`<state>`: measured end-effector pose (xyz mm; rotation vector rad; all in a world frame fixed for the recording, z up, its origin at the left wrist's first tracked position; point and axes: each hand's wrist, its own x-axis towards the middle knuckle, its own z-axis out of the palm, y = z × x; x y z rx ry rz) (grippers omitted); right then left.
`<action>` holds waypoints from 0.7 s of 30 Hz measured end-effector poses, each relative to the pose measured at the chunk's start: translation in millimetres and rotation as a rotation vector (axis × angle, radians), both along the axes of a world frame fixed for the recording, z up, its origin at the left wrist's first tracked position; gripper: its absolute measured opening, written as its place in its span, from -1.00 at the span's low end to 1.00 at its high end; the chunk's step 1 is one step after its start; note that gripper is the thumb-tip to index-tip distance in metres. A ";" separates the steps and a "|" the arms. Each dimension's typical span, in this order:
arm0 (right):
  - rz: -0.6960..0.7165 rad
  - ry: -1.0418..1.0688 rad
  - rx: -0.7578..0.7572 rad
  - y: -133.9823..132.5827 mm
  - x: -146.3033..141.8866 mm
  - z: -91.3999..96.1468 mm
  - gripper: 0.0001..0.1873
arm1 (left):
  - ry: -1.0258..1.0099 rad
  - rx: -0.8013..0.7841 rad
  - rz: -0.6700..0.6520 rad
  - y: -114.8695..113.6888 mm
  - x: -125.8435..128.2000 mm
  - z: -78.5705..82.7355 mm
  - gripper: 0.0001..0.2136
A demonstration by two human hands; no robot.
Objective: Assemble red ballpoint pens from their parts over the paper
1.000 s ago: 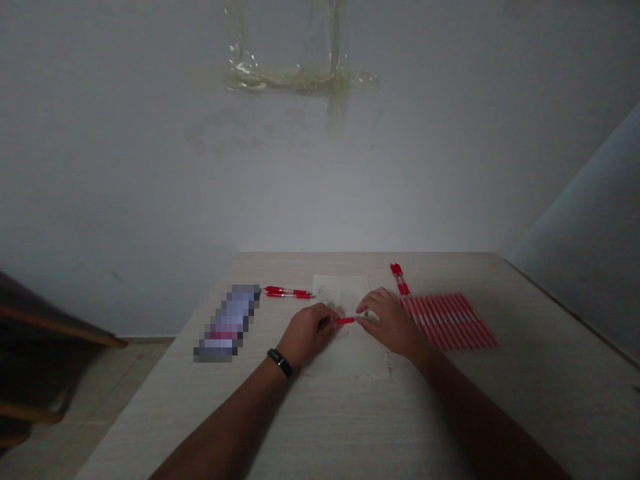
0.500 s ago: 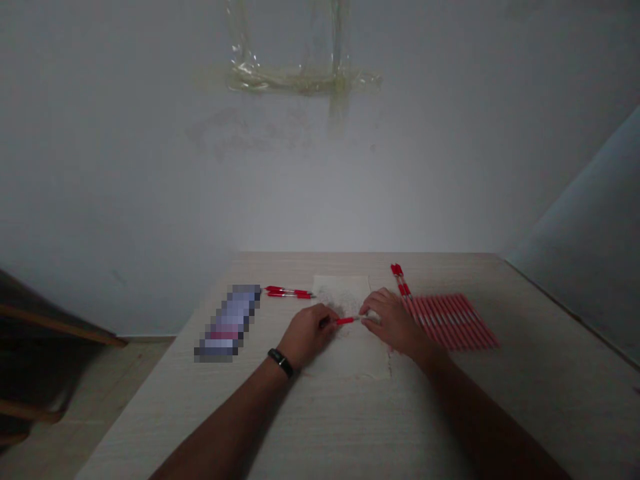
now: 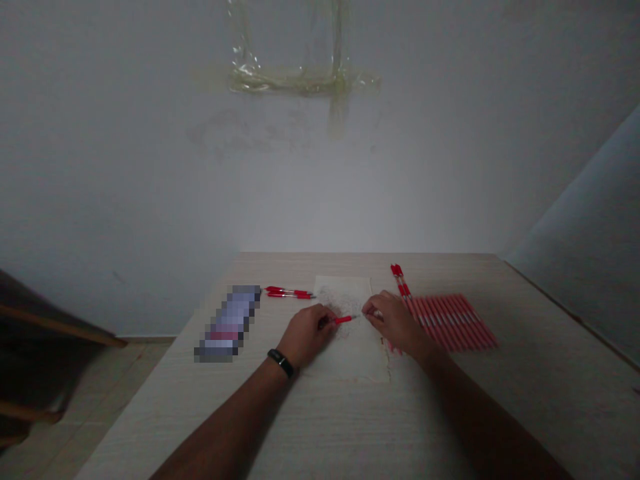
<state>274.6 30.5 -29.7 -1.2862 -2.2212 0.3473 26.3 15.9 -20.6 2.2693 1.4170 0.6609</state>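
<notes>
The left hand (image 3: 306, 335) grips a red pen (image 3: 343, 320) in its fingers above a paper sheet (image 3: 345, 288) on the tabletop (image 3: 505, 407). The right hand's (image 3: 395, 323) fingers curl just beside the pen's tip; whether they hold anything is hard to tell.

A pale table (image 3: 525, 413) holds red pens (image 3: 453, 321) and paper (image 3: 360, 363).

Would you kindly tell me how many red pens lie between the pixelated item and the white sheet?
2. One red pen lies just beyond the other, nearly parallel, on the table between the pixelated item and the white sheet. Neither appears hidden.
</notes>
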 end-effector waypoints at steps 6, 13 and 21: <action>-0.020 0.273 -0.142 -10.5 -6.9 8.4 -0.94 | -0.025 0.013 0.012 0.4 -0.2 -0.3 -0.85; 0.006 0.308 -0.128 -9.2 -9.3 7.4 -0.92 | -0.052 -0.005 -0.010 0.8 0.7 -0.1 -0.87; 0.081 0.345 -0.114 -5.3 -10.7 -0.9 -0.92 | -0.089 -0.032 -0.061 -1.7 2.4 5.8 -0.84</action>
